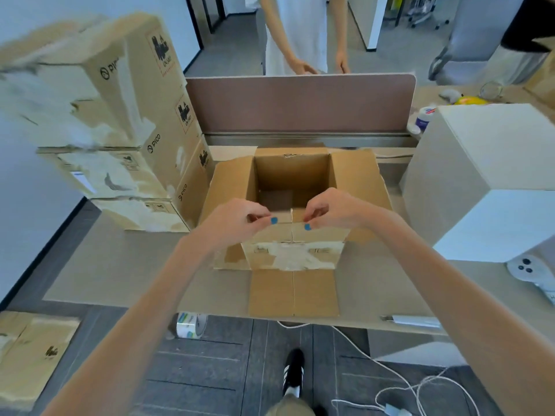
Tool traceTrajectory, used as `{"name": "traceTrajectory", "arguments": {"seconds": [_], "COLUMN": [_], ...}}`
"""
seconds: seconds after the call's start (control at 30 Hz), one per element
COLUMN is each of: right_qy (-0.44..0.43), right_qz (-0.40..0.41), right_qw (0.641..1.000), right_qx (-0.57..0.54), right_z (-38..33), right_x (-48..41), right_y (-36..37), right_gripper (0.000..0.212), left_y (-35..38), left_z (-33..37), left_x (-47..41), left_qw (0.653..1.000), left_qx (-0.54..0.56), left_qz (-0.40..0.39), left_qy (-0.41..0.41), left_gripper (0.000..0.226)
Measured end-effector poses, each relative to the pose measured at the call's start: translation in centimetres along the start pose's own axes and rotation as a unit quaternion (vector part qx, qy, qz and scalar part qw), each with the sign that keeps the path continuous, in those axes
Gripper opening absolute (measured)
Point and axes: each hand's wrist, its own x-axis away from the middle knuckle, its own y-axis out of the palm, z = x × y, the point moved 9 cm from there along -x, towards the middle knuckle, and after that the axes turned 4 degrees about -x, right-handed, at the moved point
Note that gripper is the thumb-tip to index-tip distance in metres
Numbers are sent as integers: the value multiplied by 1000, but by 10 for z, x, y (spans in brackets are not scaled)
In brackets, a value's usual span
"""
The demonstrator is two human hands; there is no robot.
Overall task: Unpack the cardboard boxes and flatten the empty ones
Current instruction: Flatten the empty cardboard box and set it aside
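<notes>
1. Nearest the camera: two bare forearms, reaching from the near edge over the grey surface [120, 265].
2. Left hand [234, 219]: on the near rim of the open cardboard box [292, 169], fingers [260, 216] curled over the rim and pinching its edge, blue-nailed thumb on the outside.
3. Right hand [333, 210]: just beside the left hand, pinching the same rim in the same way, with curled fingers and a blue-nailed thumb outside. Between the two thumbs, a narrow vertical seam in the card.
4. Open cardboard box: upright in the middle of the surface, flaps folded outward, brown bottom showing inside. Near flap [292, 291] lying flat toward the near edge. Ragged white tape remnants across the near wall.
5. Left of it, just beside the left flap: stack of brown boxes [135, 130], printed with black logos, patched with torn tape, upper ones blurred.
6. Right of it, just beside the right flap: large white box [480, 175]. Near that box's near right corner: white controller [530, 268].
7. Far side: brown divider panel [300, 103] standing along the far edge. Beyond it, another person [295, 34] in white clothing, hands low.
8. On the floor: flattened cardboard [33, 355] at near left, tape roll [190, 325] under the surface's near edge, white cable [390, 370] trailing right, black shoe [294, 370] with white stripes.
</notes>
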Motion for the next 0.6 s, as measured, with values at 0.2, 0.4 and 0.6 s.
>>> {"name": "traceTrajectory", "arguments": {"seconds": [0.2,0.4,0.6], "right_qy": [22,84,114], "right_qz": [-87,47,39], "right_qw": [991,995,993], "right_qx": [-98,-11,7], "right_z": [18,59,76], "right_x": [25,20,0], "right_y": [48,56,84], "right_gripper": [16,35,51], "left_y": [34,67,87], "left_z": [-17,-46,-78], "left_x": [35,43,34], "left_qw": [997,994,980], "left_qx": [67,-13,1], "left_qz": [34,96,121], "left_qy": [-19,-58,-155], "left_gripper": [15,45,86]}}
